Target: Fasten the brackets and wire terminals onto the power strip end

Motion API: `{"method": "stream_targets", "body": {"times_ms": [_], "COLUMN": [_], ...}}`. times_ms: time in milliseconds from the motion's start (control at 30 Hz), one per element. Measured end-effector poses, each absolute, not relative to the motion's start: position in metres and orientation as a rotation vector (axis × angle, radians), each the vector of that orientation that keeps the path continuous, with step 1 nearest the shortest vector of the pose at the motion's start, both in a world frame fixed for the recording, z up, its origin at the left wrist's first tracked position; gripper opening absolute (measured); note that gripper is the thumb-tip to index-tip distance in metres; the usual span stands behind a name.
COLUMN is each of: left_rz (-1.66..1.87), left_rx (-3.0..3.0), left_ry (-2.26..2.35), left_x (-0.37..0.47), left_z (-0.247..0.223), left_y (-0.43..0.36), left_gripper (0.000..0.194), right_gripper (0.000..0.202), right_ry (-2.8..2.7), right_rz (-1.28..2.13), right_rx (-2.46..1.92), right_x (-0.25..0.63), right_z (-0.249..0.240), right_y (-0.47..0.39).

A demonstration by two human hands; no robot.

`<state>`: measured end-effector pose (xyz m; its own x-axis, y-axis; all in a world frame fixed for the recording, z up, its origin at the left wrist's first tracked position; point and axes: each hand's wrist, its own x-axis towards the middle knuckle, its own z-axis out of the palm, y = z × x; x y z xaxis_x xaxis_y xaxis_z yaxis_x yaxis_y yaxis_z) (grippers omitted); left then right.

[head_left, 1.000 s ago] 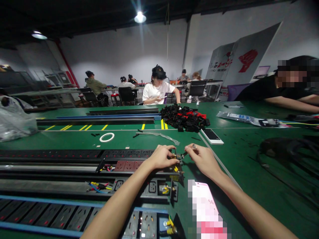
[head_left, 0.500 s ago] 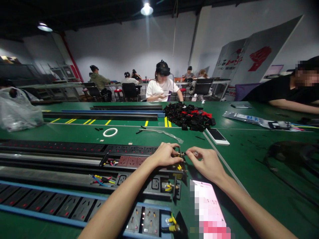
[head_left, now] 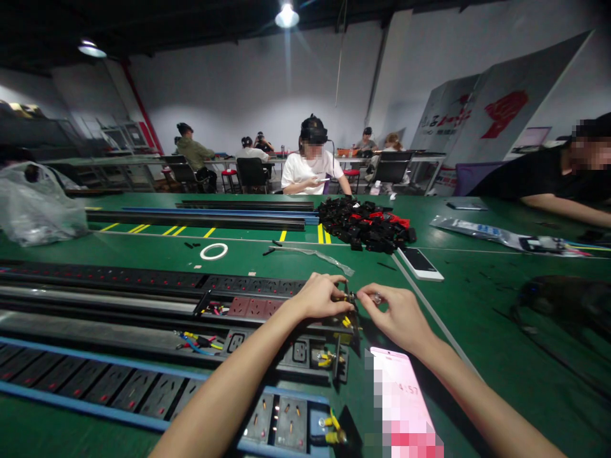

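My left hand (head_left: 321,298) reaches over the right end of a black power strip (head_left: 258,286), thumb and fingers closed around its end plate (head_left: 351,302). Just to the right, my right hand (head_left: 395,312) pinches thumb and forefinger together beside a small metal fitting (head_left: 352,296) on that plate. What lies in this pinch is too small to make out. Nearer me lie a strip with brown sockets (head_left: 251,308), a black strip with yellow-sleeved wires (head_left: 300,351) and a blue-framed socket strip (head_left: 143,402), its end plate (head_left: 347,432) hanging off on wires.
A pink phone (head_left: 403,394) lies below my right hand, and a white phone (head_left: 421,264) farther back. Beyond are a pile of black and red parts (head_left: 365,222), a white ring (head_left: 214,252), long rails (head_left: 214,219) and a plastic bag (head_left: 41,207). Other people sit around.
The whole view has shifted slightly, with the scene moving a little to the right. Both hands stay at the strip's end in almost the same pose.
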<state>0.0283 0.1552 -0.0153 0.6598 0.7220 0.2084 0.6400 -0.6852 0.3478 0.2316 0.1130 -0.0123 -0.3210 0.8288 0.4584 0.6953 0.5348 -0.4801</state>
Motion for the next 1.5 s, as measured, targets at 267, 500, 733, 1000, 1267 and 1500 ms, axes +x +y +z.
{"method": "stream_targets", "body": {"times_ms": [267, 500, 733, 1000, 1267, 1500], "left_rz": [0.463, 0.429, 0.454, 0.523, 0.472, 0.468], "left_rx": [2.672, 2.686, 2.676, 2.693, 2.686, 2.679], "left_ry": [1.106, 1.115, 1.090, 1.044, 1.098, 1.101], "left_x": [0.029, 0.029, 0.029, 0.028, 0.029, 0.028], "left_z": [-0.016, -0.014, -0.015, -0.023, -0.016, -0.019], "left_y": [0.156, 0.155, 0.155, 0.159, 0.155, 0.157], "left_gripper": [0.032, 0.031, 0.032, 0.031, 0.030, 0.031], "right_gripper": [0.036, 0.049, 0.053, 0.037, 0.050, 0.058], "right_ry": [-1.908, -1.696, -1.589, -1.435, -1.287, -1.178], "right_rz": [0.484, 0.796, 1.069, 1.362, 1.160, 1.025], "right_rx": [-1.201, -1.261, -1.417, -1.587, -1.454, -1.345], "right_x": [0.236, 0.229, 0.222, 0.208, 0.227, 0.242], "right_z": [-0.021, -0.030, -0.062, -0.089, -0.085, -0.065], "right_y": [0.141, 0.182, 0.221, 0.235, 0.221, 0.212]}}
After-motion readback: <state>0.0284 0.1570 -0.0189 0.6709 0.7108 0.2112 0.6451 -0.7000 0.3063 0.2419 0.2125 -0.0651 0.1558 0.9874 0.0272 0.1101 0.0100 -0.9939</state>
